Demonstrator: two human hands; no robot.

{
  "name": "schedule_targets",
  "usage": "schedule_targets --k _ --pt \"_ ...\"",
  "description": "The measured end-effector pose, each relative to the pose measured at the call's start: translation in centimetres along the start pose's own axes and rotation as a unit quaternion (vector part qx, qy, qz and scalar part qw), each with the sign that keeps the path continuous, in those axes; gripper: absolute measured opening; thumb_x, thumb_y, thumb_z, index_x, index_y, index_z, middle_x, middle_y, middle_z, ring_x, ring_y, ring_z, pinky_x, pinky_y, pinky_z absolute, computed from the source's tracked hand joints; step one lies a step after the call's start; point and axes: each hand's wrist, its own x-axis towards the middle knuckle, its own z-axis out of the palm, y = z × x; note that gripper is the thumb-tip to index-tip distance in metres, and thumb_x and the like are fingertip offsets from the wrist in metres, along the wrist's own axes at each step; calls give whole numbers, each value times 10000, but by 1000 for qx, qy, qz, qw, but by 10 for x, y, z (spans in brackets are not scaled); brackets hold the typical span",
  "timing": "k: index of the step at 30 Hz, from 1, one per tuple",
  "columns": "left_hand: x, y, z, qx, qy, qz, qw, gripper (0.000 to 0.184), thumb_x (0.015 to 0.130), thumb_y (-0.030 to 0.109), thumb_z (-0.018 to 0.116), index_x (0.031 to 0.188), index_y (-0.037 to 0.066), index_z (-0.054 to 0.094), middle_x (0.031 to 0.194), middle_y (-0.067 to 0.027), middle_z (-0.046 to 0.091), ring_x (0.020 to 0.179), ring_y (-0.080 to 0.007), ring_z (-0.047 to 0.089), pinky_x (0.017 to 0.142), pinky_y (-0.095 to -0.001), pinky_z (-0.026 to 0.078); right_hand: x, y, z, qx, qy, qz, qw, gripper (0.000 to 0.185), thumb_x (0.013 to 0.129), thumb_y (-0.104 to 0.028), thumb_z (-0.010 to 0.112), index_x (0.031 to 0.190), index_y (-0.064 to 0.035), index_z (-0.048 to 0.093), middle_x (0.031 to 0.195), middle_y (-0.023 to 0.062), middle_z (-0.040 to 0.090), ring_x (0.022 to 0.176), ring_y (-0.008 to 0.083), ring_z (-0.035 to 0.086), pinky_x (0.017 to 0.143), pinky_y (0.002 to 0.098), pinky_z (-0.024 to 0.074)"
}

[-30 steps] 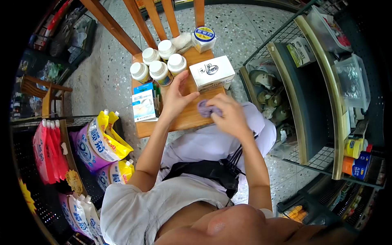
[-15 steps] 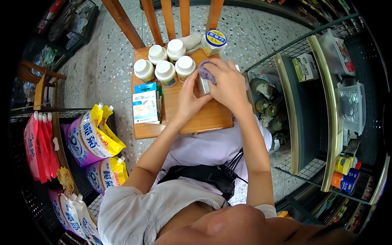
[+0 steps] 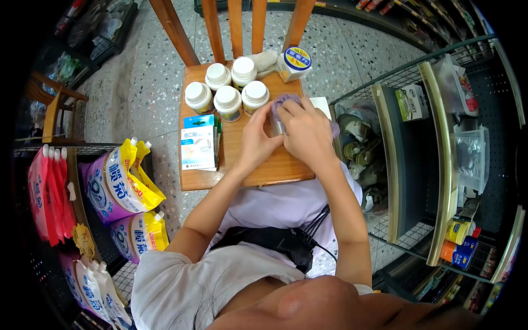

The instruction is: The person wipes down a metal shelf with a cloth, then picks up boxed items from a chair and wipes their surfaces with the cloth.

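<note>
On the wooden chair seat [image 3: 258,168], my left hand [image 3: 257,140] grips the near left side of a small pale, shiny box-like object [image 3: 277,125], mostly hidden by my fingers. My right hand [image 3: 307,125] presses a bunched purple cloth [image 3: 286,102] against its top, fingers closed over the cloth. A white flat piece [image 3: 321,103] shows just beyond my right hand. Several white-capped bottles [image 3: 227,99] stand left of the hands. Nearer me lie blue-and-white adhesive bandage packs [image 3: 198,144]. A white box with a blue-and-yellow round top [image 3: 296,61] stands at the back right.
A greyish cloth [image 3: 264,59] lies by the chair's backrest slats [image 3: 235,27]. On the left, purple-and-yellow detergent bags [image 3: 118,181] fill a shelf. The right-hand shelf rack [image 3: 410,165] comes close to the chair and carries plastic bins [image 3: 472,159].
The purple cloth and my right fingers have shifted slightly on the pale object. The camera view has moved a little; the bottles and packs keep their places on the seat.
</note>
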Motion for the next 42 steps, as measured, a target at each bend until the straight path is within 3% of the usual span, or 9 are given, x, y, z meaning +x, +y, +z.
schedule_targets --k 14,18,26,29,32,35,38,41,42 --pt "-1 2 1 25 2 -2 1000 814 640 132 848 1349 6 469 1282 -196 557 1181 -314 555 1003 -388 451 -12 8 -16 -1 -58 -46 997 190 691 -63 641 861 -75 724 921 33 636 925 244 593 739 375 537" --pt "-1 11 -1 27 -12 -31 999 822 654 156 861 1357 -8 469 1322 -173 554 1229 -267 529 1040 -372 416 -12 16 -27 -25 -80 -31 996 201 686 -46 629 854 -84 734 909 28 639 918 244 594 741 373 534" --pt "0 5 4 22 -1 -18 1000 853 637 149 887 1356 -15 460 1303 -159 566 1208 -256 539 1034 -364 424 -27 50 -48 -80 -57 36 995 187 677 -60 652 845 -88 730 953 43 646 984 253 586 796 393 521" --pt "1 5 3 23 -6 -17 1000 866 629 160 895 1354 -21 457 1298 -162 567 1209 -256 538 1033 -362 427 -25 46 -49 -23 -1 19 1000 213 687 -42 640 872 -99 729 970 31 645 981 254 584 803 397 521" --pt "0 1 4 17 -1 -4 1000 848 624 194 890 1331 -10 469 1283 -173 560 1183 -303 545 1014 -379 437 -16 36 -43 2 -11 -41 999 225 700 -39 632 891 -111 727 976 22 643 984 258 581 810 396 520" --pt "1 6 1 27 -9 -9 1000 852 621 198 892 1332 -6 468 1284 -173 558 1185 -305 544 1016 -381 437 -10 31 -42 7 -14 -34 999 234 701 -45 630 903 -115 726 1011 32 647 990 271 578 822 384 515" --pt "-2 5 -2 41 -19 -17 999 859 636 155 894 1350 -23 451 1305 -158 555 1215 -253 536 1042 -361 426 -12 49 -49 7 34 42 999 241 707 -44 629 923 -100 722 1049 46 646 994 284 574 835 382 505" --pt "-5 8 -10 20 -42 -30 998 842 645 119 880 1352 -23 446 1313 -156 549 1235 -255 523 1059 -366 413 -27 65 -55 22 69 141 987 256 705 -40 621 938 -89 716 1057 51 648 1004 295 571 845 391 494" --pt "-6 5 -11 13 -43 -24 999 841 643 132 880 1350 -17 450 1322 -166 543 1240 -273 518 1057 -372 412 -34 72 -56 38 55 153 986 233 785 -109 629 1002 -61 700 1041 85 652 994 312 584 846 400 485"
